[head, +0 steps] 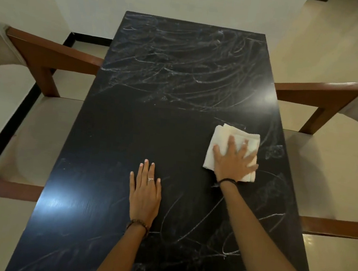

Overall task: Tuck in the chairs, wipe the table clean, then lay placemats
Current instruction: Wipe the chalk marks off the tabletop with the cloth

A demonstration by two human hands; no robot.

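Fingers [230, 140] of the right hand [233, 163] spread wide and flat, pressing down on a folded white cloth [224, 133] near the right edge of the dark table [130, 130]; not curled round it, just pinning it under the palm. Left hand [144, 194] laid flat on the bare top near the middle, fingers straight and close together, gripping nothing, probably bracing.

Wiping step in hand, judging by the surface. Pale chalky scribbles all over the far half, more down the near right side and along the near edge; a darker, cleaner-looking band across the middle, level with the cloth and to its left. Roughly a part done, most of it left. Next move likely calls for steady downward pressure and sweeping the cloth over the marks beside and below it on the right, then a long reach for the far end, perhaps with a refold to a fresh face.

Chair on the left [42, 125] and chair on the right [316, 163], wooden arms meeting the table's sides and pale seats partly under the top, so seemingly tucked in already. No placemats in view anywhere. Nothing resting on the table in the cloth's path except the left hand itself. Bright glare near both long edges could hide faint marks.
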